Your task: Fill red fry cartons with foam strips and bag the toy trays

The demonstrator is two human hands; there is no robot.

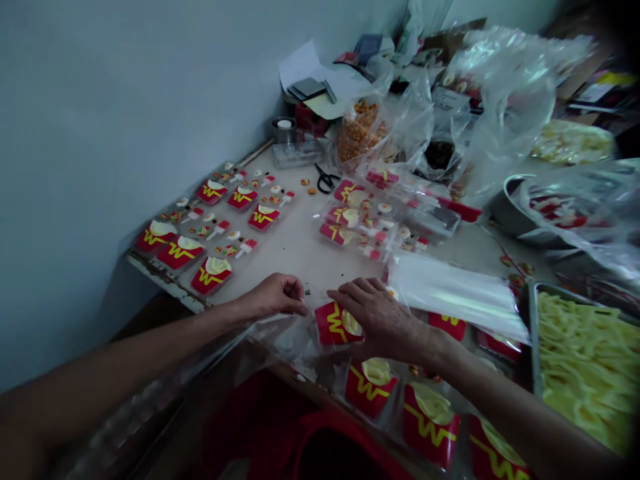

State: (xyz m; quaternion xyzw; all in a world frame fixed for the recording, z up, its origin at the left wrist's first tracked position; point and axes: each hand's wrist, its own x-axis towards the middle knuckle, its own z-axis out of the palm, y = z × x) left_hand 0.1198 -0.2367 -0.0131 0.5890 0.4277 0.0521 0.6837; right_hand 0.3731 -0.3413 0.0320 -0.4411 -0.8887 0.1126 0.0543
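Observation:
My left hand (280, 295) is closed in a pinch on the edge of a clear plastic bag (285, 337), which hangs over the table's front edge. My right hand (383, 317) grips a clear pack with a red toy fries carton (329, 325) in it, marked with a yellow zigzag. Its fingers lie over the top of the pack and cover part of the pale fries piece. The pack lies at the mouth side of the bag; how far inside it sits is hard to tell. More red fries cartons (431, 427) lie below my right forearm.
Finished-looking packs (180, 252) lie in rows at the left. Stacked packs (345, 217) and a pile of clear sleeves (450, 287) lie beyond my right hand. Black scissors (327, 180), a bag of small orange pieces (363, 137) and a tray of yellow fries (535, 333) stand around.

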